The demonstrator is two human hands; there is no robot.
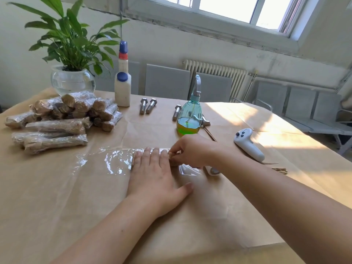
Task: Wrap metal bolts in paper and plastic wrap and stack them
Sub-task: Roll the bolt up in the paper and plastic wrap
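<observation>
Shiny creased plastic wrap [112,161] mid-table; left hand [152,178] pressed flat on it, right hand [190,151] pinching paper-wrapped bolt [172,159] end.

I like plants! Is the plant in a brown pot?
No, the plant sits in a clear glass bowl.

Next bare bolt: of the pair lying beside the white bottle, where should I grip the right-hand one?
Grip the right-hand bolt mid-shank, coming from its right side. It lies flat, hex head pointing away, and its twin lies close on the left, leaving no finger room there.
</observation>
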